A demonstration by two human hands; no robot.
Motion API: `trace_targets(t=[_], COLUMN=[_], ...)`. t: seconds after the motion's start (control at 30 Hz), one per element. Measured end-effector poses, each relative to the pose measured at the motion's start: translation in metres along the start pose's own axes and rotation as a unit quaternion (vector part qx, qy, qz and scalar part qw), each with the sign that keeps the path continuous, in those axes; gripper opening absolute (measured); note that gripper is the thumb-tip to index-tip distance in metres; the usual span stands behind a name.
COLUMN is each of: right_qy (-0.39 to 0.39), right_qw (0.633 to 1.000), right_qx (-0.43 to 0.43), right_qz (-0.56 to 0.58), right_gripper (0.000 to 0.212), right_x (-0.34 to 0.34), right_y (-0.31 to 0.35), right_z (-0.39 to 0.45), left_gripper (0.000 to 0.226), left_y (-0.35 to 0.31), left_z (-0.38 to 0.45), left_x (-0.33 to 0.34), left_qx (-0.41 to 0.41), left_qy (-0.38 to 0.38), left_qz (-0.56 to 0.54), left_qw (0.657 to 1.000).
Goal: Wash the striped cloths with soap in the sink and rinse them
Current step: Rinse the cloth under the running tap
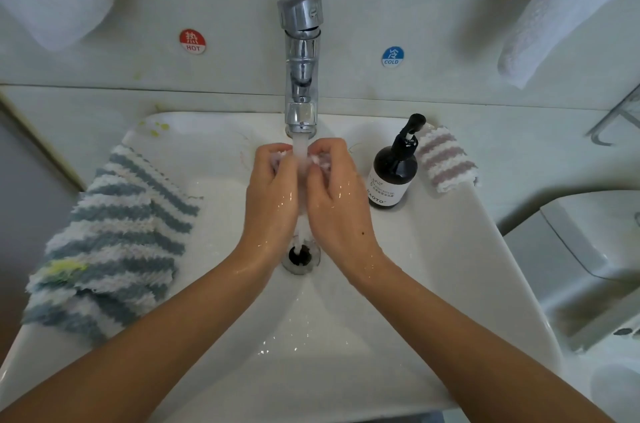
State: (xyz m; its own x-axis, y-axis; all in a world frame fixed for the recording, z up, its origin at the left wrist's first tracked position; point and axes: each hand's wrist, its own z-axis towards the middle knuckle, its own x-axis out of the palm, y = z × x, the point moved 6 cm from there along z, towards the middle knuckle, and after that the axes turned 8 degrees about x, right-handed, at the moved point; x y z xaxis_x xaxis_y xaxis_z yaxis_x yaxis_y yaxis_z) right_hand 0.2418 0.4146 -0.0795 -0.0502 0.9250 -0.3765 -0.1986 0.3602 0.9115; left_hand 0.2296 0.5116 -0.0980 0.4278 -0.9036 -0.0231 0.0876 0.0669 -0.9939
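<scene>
Pink-and-white cloth (320, 162): bunched small between both my hands, right under the running stream at the back of the sink (433, 249), above the drain (300, 254).
Left hand (272, 200): fingers curled round the left end of the wad, wet across the back.
Right hand (337, 204): fingers curled round the right end, thumb side toward the stream, also wet.
Tap (301, 76): on, water falling between my hands and on into the drain.
Step in hand: I judge this to be rinsing or wetting the cloth; I see no clear lather, so I cannot tell whether soap is on it yet.
Soap bottle (394, 169): dark, with a pump, standing on the sink's right rim near the back, just beside my right hand.
Other cloths: blue striped cloths (114, 239) lie over the left rim; a folded pink striped cloth (446, 162) sits behind the bottle at the back right corner.
Next move: squeeze the wad until the water runs clear, set it aside, then take a blue one from the left rim.
</scene>
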Motion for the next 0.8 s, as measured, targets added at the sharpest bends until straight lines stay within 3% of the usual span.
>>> trace_targets(t=[0.13,0.3,0.53,0.67,0.8], right_qy=[-0.025,0.030,0.061,0.024,-0.004], right_qw=[0.997,0.991,0.983,0.990,0.986], right_qx=[0.041,0.107,0.152,0.095,0.086], right_qz=[0.055,0.070,0.086,0.102,0.142], right_gripper=[0.031,0.025,0.022,0.019,0.028], right_x=[-0.003,0.007,0.000,0.003,0.008], right_y=[-0.003,-0.009,-0.012,-0.007,-0.006], right_z=[0.003,0.005,0.011,0.007,0.004], left_gripper=[0.032,0.058,0.011,0.011,0.026], left_y=[0.002,0.011,0.005,-0.002,-0.008], left_z=[-0.004,-0.006,-0.011,-0.016,-0.015], left_x=[0.012,0.002,0.002,0.006,0.004], left_qx=[-0.041,-0.080,-0.008,0.017,0.028], left_qy=[0.045,-0.040,-0.030,-0.042,-0.078], left_qz=[0.002,-0.001,0.000,-0.001,-0.012], left_qw=[0.998,0.996,1.000,0.999,0.996])
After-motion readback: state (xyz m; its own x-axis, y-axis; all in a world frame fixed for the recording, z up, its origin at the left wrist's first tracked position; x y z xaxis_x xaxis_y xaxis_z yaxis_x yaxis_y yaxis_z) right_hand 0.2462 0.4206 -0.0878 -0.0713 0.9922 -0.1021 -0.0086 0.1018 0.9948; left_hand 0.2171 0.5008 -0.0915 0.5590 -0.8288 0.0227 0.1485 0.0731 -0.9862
